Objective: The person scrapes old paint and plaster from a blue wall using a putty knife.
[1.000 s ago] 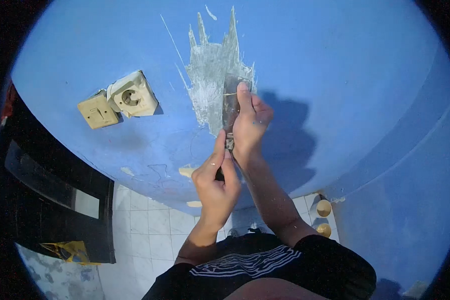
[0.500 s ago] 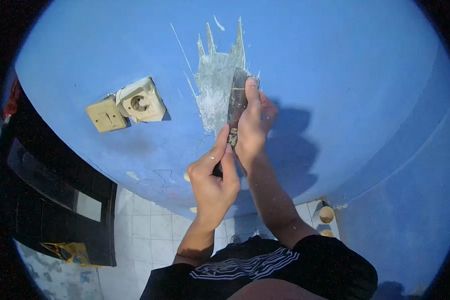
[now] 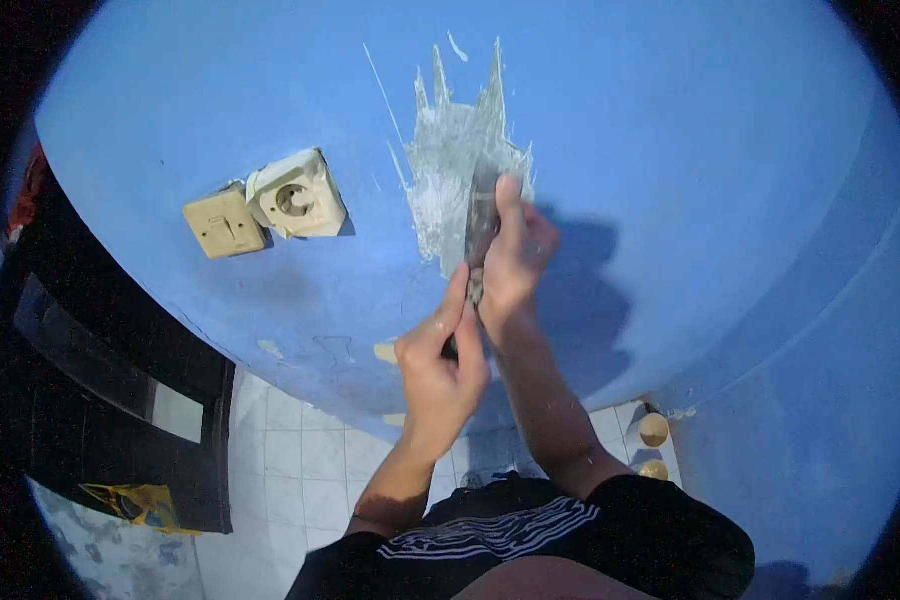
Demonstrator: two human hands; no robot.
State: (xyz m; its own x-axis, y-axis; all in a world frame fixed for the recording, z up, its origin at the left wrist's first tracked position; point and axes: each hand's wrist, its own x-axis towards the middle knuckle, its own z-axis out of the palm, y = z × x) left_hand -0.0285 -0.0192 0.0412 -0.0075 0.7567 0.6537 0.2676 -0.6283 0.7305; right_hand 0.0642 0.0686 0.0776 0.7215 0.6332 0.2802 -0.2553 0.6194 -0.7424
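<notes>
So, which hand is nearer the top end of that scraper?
Right. The right hand holds the scraper just below and to the right of its top end; the left hand is farther down, around its lower part.

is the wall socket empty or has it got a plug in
Empty: the socket shows its round recess uncovered, with no plug inside.

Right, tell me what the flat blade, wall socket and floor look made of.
Flat blade: probably metal, dull and dark-stained, going by its flat, straight-edged shape; blur leaves this open. Wall socket: likely plastic, yellowed off-white, judging by its smooth, moulded-looking front. Floor: apparently ceramic tile, pale and smooth, with a grid of joint lines.
</notes>
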